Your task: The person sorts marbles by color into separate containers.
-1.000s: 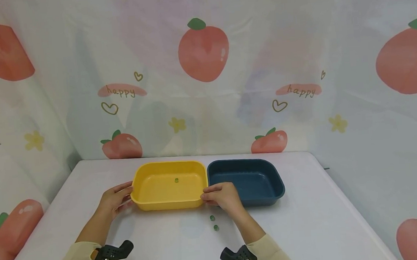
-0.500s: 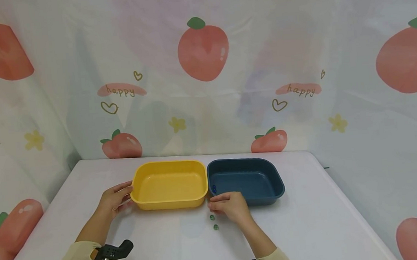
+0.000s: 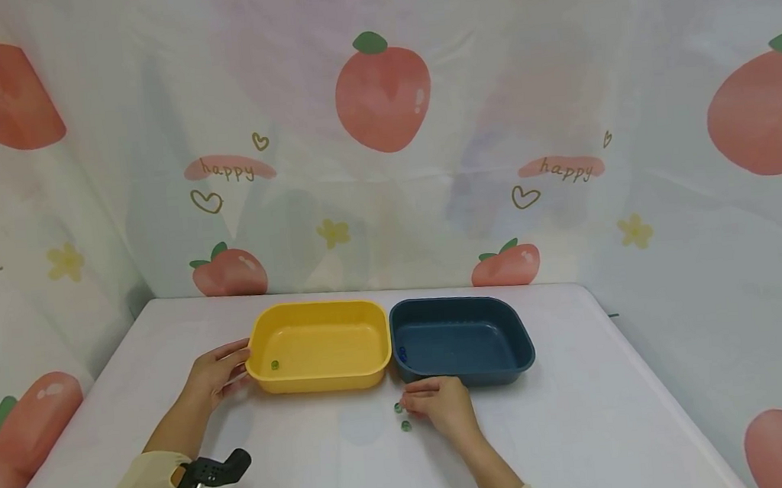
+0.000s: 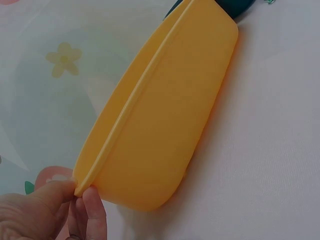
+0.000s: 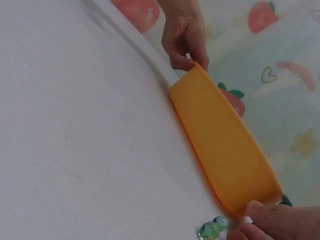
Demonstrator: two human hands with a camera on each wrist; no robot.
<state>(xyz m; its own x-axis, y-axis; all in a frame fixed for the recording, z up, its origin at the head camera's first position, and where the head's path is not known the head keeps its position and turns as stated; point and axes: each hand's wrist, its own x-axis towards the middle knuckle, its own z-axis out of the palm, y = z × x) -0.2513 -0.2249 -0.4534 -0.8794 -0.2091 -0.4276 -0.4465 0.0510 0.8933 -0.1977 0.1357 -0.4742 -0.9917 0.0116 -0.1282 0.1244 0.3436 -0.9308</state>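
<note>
My left hand [image 3: 211,374] pinches the left rim of a yellow tray [image 3: 321,383]; in the left wrist view the thumb and fingers [image 4: 95,210] grip its corner. One green marble [image 3: 275,365] lies inside the tray near the front left. My right hand [image 3: 444,408] is low over the table, in front of a dark blue tray [image 3: 494,378]. Its fingertips are right beside two green glass marbles [image 5: 210,230] on the tabletop; thumb and fingers stand apart in the right wrist view. Small dark blue pieces [image 3: 403,354] lie at the blue tray's left end.
The two trays stand side by side at the back of a white table [image 3: 312,465]. Behind and beside it hangs a curtain [image 3: 396,220] printed with peaches and flowers. Each sleeve carries a black wrist mount [image 3: 212,471] near the cuff.
My right hand has moved from the yellow tray's right corner down toward the loose marbles. The marble in the yellow tray now lies at its front left. The left hand keeps its grip.
</note>
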